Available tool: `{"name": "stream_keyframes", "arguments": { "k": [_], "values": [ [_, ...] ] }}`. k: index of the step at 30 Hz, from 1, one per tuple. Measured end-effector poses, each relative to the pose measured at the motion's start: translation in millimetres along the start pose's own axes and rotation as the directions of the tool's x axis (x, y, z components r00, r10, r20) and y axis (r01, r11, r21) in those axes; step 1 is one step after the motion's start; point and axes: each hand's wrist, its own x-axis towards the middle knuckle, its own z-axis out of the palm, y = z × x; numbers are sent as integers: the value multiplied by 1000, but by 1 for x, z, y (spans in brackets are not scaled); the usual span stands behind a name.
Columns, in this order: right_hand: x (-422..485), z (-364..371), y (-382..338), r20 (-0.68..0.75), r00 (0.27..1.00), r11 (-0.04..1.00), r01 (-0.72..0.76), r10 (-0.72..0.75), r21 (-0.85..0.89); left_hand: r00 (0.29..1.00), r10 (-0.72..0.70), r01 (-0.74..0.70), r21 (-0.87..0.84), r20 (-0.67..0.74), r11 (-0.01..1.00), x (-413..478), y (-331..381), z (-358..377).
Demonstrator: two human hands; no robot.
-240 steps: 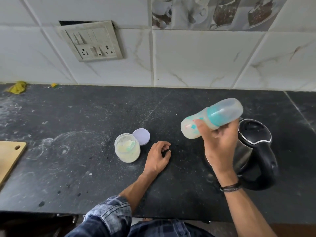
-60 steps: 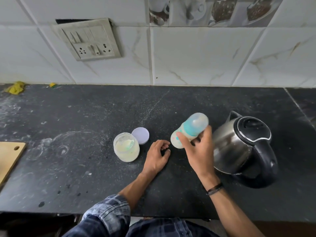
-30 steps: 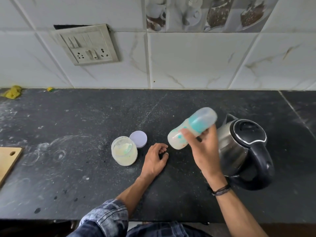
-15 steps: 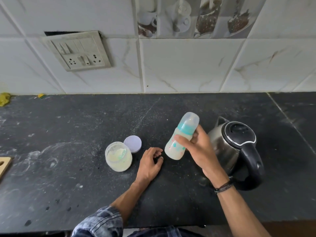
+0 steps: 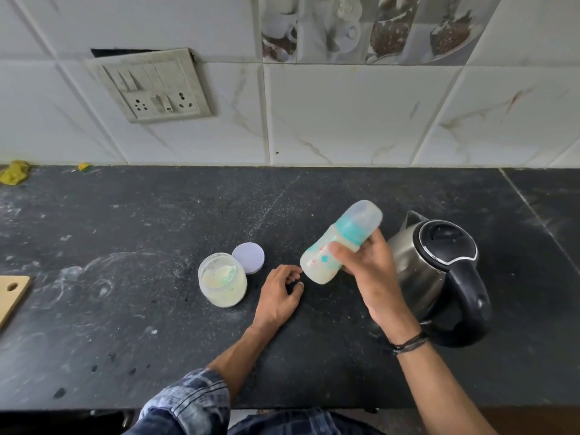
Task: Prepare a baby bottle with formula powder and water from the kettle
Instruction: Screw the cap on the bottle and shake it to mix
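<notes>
Since half a second ago the baby bottle (image 5: 335, 246) has tipped further over, its capped end now swung up and to the right toward the kettle (image 5: 439, 271), where before it stood closer to upright; the left hand has not shifted from its spot on the counter

Right hand (image 5: 367, 265) is wrapped around the bottle's waist, thumb across the near side just below the teal collar and the fingers curled behind, so the grip is closed firmly on it. Only the middle of the bottle is covered: the rounded base, pale with milky contents and small coloured marks, juts out down and left of the hand, and the teal collar with its clear cap sticks out up and right. The bottle is held in the air above the counter (image 5: 125, 246), tilted, with its base close above the left hand's fingertips but not touching them

Left hand (image 5: 277, 296) rests palm down on the dark counter, fingers loosely curled, holding nothing. Just left of it stands the open formula jar (image 5: 222, 284), with its round lid (image 5: 248, 257) lying flat right behind it, touching or nearly so. The steel kettle with black lid and handle sits on the counter just right of the right hand, partly hidden behind the wrist
</notes>
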Motion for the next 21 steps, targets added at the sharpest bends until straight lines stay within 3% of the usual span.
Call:
{"name": "stream_keyframes", "arguments": {
  "k": [11, 15, 17, 19, 21],
  "values": [
    [2, 4, -7, -20, 997, 993, 69, -71, -91, 1000, -4, 4, -36, -15, 999, 0, -3, 1],
    [1, 0, -7, -87, 991, 994, 107, -105, 17, 1000, 5, -5, -52, 2, 999, -1, -3, 3],
    [2, 0, -9, -82, 990, 991, 107, -113, -82, 1000, -3, 2, -50, -14, 999, 2, -3, 1],
    [-2, 2, -5, -31, 990, 948, 119, -134, -295, 1000, -3, 2, -45, -18, 999, 0, -4, 2],
    [-7, 3, -1, -102, 965, 939, 206, -241, -275, 1000, 9, -9, -51, -2, 999, -3, -5, 3]
  ]
}}
